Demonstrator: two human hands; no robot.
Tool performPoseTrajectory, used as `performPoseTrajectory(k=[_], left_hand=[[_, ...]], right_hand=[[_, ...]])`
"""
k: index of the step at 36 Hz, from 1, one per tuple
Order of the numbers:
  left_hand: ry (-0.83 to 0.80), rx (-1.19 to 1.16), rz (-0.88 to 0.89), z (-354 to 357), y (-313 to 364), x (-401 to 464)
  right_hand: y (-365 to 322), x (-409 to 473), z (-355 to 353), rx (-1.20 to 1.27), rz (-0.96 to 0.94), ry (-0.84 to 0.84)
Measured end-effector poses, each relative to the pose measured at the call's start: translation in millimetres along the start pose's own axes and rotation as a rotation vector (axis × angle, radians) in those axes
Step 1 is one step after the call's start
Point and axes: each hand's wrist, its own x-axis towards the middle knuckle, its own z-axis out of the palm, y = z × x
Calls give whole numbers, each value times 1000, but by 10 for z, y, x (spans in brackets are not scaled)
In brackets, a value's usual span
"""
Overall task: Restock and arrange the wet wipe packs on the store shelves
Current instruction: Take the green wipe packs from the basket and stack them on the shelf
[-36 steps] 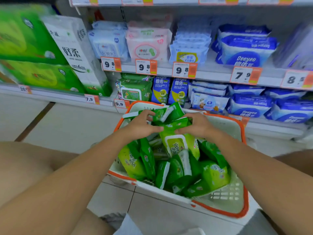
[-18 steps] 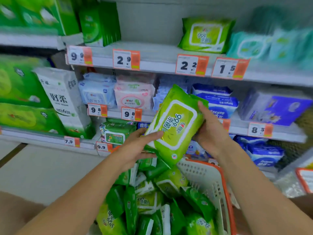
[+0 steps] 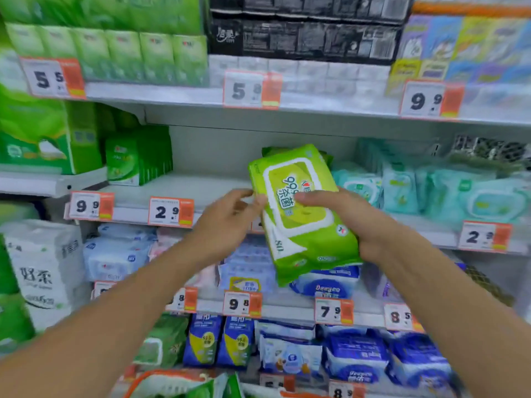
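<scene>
1. Your right hand (image 3: pixel 347 222) grips the green wipe pack (image 3: pixel 301 214) along its 3 o'clock edge, thumb across the label.
2. Your left hand (image 3: pixel 230 222) pinches its 9 o'clock edge.
3. The pack hangs before the shelf (image 3: pixel 184 188); another green pack (image 3: pixel 268 151) lies at 12 o'clock.
4. Expect soft, slick film; support both ends.

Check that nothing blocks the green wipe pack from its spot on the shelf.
Nothing visible does. The green wipe pack, held in both hands, is in front of the shelf, which is bare left of another green pack standing behind it.
</scene>
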Motion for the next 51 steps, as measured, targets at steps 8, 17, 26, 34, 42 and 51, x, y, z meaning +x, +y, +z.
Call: performPoseTrajectory(k=[8, 17, 26, 34, 42, 51], left_hand=[[-461, 1070, -76, -21, -229, 1052], [-639, 1363, 48, 153, -212, 1303], [-604, 1275, 24, 114, -346, 1420], [-479, 1112, -107, 52, -332, 1531], [-485, 1114, -77, 50, -363, 1447], [-596, 1107, -115, 23, -211, 1568]], right_hand=[[-737, 1021, -195, -847, -203, 16], [-778, 2025, -168, -1722, -251, -231], [-415, 2035, -421, -1444, -68, -81], [-450, 1925, -507, -1492, -13, -9], [-38, 1872, -253, -2144, -618, 290], [-266, 2067, -201, -1940, -280, 120]])
